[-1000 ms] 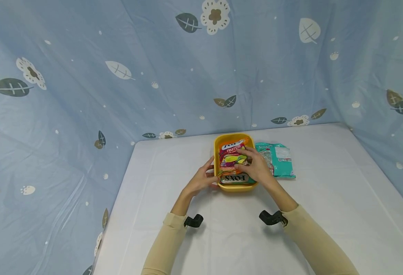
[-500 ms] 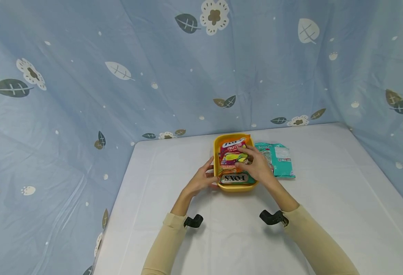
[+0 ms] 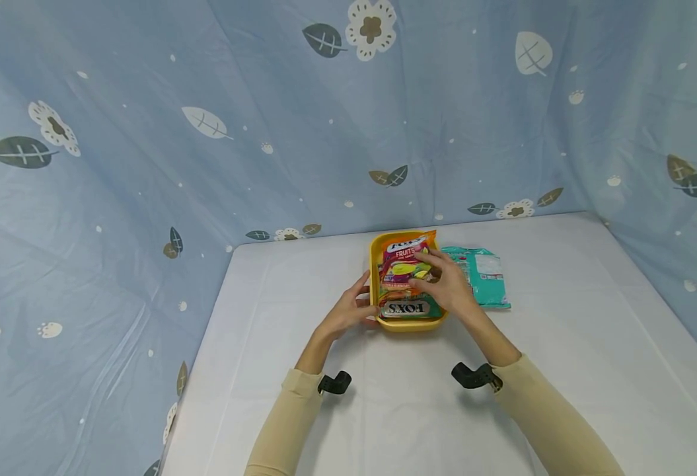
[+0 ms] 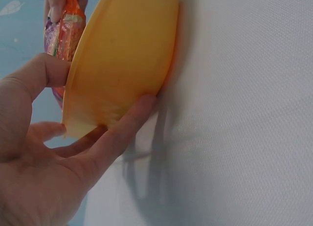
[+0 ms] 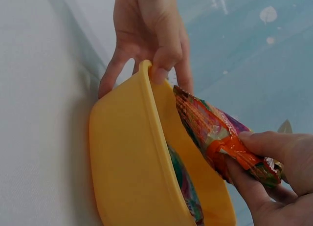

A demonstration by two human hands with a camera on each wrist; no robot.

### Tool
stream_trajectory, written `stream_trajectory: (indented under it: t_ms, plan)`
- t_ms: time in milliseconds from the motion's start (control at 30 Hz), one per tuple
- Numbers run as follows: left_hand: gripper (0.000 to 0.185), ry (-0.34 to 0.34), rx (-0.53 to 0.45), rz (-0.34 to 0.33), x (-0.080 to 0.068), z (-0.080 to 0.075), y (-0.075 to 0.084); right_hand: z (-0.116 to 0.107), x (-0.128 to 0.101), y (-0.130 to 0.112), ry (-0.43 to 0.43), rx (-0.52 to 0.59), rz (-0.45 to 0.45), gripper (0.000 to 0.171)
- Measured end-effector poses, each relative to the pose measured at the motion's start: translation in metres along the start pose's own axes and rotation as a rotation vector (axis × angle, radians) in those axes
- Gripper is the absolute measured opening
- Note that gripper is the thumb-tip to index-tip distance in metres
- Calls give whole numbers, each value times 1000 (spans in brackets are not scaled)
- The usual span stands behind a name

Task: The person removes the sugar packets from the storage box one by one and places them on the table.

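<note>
A yellow plastic tub (image 3: pixel 374 263) (image 4: pixel 122 55) (image 5: pixel 132 157) stands on the white table (image 3: pixel 384 410). My left hand (image 3: pixel 348 311) (image 4: pixel 44 138) (image 5: pixel 146 35) holds its left rim, thumb over the edge and fingers against the outer wall. My right hand (image 3: pixel 446 284) (image 5: pixel 274 172) pinches the edge of a red and orange fruit candy bag (image 3: pixel 404 261) (image 5: pixel 215 133) (image 4: pixel 63 30), raised tilted over the tub. Under it lies a packet marked FOX'S (image 3: pixel 406 309).
A teal packet (image 3: pixel 481 274) lies flat on the table just right of the tub. A blue leaf-print curtain (image 3: pixel 205 119) closes in the back and both sides. The table's left edge (image 3: pixel 205 330) is near my left arm.
My right hand has lifted the fruit candy bag slightly up and toward the tub's far end. My left hand has stayed on the rim.
</note>
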State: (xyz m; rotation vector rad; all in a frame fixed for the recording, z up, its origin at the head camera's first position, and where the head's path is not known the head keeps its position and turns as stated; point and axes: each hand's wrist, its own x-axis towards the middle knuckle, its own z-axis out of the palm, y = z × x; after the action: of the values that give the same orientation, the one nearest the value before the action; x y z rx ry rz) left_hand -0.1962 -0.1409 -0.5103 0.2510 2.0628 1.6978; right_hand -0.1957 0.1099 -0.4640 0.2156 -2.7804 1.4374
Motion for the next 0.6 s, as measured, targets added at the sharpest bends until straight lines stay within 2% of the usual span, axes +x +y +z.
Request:
stream_trajectory:
  t_ms: [600]
  plan:
    - [94, 19, 23, -19, 0, 1, 1, -9, -2, 1, 21, 30, -23, 61]
